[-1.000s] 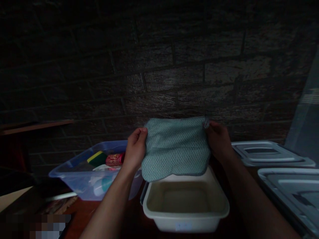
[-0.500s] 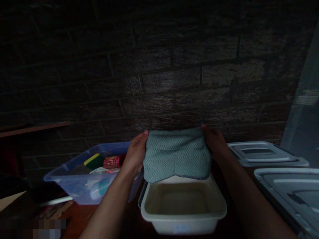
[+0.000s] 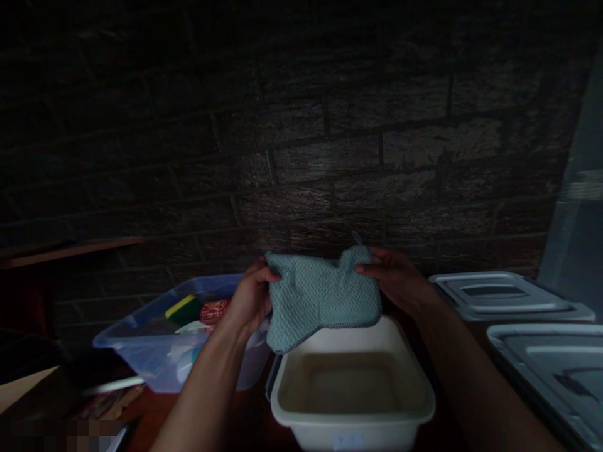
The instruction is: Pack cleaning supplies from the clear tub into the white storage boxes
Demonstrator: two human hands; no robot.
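A teal textured cleaning cloth (image 3: 320, 295) with a dark checked edge and a small hanging loop hangs between my hands. Its left end is pinched by my left hand (image 3: 254, 295), thumb in front. On the other side my right hand (image 3: 398, 276) grips the upper right part, where the cloth bunches up. Below and nearer to me stands a white plastic tub (image 3: 353, 405), open at the top, and nothing shows inside it. The lower edge of the cloth hangs over the tub's far rim.
To the left, a translucent blue bin (image 3: 141, 355) holds a yellow-green sponge (image 3: 183, 309), a red package (image 3: 214, 311) and other items. Two grey-white lids (image 3: 509, 292) lie at the right. A dark brick wall (image 3: 301, 157) rises behind. A cardboard box (image 3: 32, 389) sits at lower left.
My hands have come closer together. The cloth, stretched flat before, now sags and bunches at its upper right. My right hand has moved left and slightly down.
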